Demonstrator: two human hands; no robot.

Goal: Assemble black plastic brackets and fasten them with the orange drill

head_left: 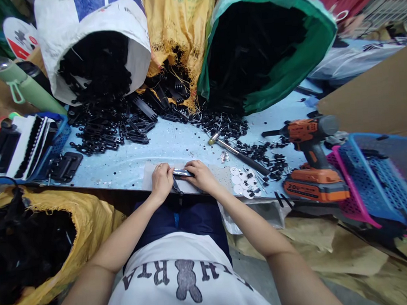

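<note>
At the front edge of the blue-covered table, my left hand (162, 179) and my right hand (201, 175) close on the two ends of a dark, shiny bar-shaped part (183, 172). A thin dark piece (176, 186) hangs below it beside my left fingers. Under both hands lies a pale sheet (147, 175). Right of my right hand are white round discs (238, 180) with small black pieces on them. A hammer (240, 155) with a dark handle rests behind those discs, its head toward the middle of the table.
White (93, 21), yellow (180, 19) and green (269, 50) sacks spill black parts across the back. An orange cordless drill (308, 154) stands at right, beside a blue basket (382, 172). At left are a filled blue basket (61, 134), a green bottle (31, 85) and a yellow sack (92, 216).
</note>
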